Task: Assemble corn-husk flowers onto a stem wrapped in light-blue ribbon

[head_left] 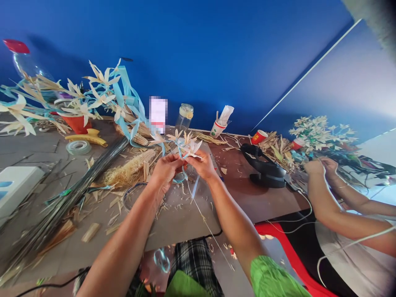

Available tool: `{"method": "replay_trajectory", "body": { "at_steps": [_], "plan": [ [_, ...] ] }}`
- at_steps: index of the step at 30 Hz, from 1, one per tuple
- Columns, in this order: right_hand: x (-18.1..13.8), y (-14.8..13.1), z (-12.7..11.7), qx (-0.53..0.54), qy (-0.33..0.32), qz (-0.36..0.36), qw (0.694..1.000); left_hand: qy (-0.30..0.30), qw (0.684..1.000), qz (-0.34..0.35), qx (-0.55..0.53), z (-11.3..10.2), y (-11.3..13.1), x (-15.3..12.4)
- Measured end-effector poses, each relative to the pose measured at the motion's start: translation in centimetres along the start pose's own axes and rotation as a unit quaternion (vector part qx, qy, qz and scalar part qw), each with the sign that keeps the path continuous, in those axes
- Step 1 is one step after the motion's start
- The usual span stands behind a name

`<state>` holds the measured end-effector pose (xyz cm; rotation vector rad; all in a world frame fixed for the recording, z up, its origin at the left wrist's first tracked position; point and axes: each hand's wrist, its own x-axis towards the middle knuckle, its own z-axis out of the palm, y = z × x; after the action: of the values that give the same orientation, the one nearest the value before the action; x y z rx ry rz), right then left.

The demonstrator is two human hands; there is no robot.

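My left hand (pixel 167 170) and my right hand (pixel 203 165) meet over the near middle of the table, both with fingers pinched. Between them is a spray of pale corn-husk flowers (pixel 191 147), its stem wrapped in light blue ribbon. The fingers of both hands close on that stem just below the blossoms. Below the hands dangle a blue ribbon end (pixel 195 187) and a thin pale strand (pixel 210 231) that runs down past the table edge. A corn cob with silk (pixel 131 168) lies left of my left hand.
Dark wires (pixel 77 185) lie in a bundle at left, by a tape roll (pixel 78 147). Finished flower branches (pixel 102 97) fill the far left. A glass jar (pixel 185 115) and paper cup (pixel 217 128) stand behind. Black headphones (pixel 267 173) and a co-worker's hands (pixel 321 167) are at right.
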<state>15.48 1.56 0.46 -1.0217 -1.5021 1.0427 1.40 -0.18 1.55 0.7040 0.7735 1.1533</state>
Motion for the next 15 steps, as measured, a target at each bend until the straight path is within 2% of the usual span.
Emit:
{"method": "replay_trajectory", "body": {
  "at_steps": [7, 15],
  "plan": [
    [-0.59, -0.01, 0.61, -0.034, 0.029, -0.027, 0.999, 0.037, 0.998, 0.029, 0.039, 0.50, -0.01, -0.19],
    [-0.48, 0.55, 0.43, 0.021, 0.065, -0.033, 0.997, 0.058, 0.989, 0.069, 0.114, 0.26, -0.42, -0.15]
  ]
}}
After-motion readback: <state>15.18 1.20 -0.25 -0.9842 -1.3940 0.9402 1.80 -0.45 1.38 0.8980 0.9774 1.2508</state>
